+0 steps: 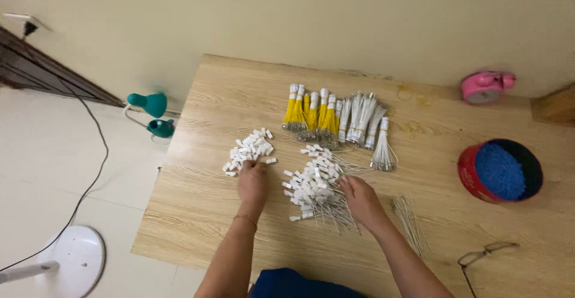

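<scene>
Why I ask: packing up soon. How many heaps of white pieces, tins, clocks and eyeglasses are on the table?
Heaps of white pieces: 2
Red tin: 1
Pink clock: 1
Eyeglasses: 1
Total: 5

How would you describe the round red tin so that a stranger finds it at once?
Start at the wooden table and go to its right side. The red tin stands there below the pink clock. It alone is round, open and full of blue bits.

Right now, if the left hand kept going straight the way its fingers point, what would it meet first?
The left hand points away from the person and already touches the small pile of white caps, so it would likely push into that pile first.
</scene>
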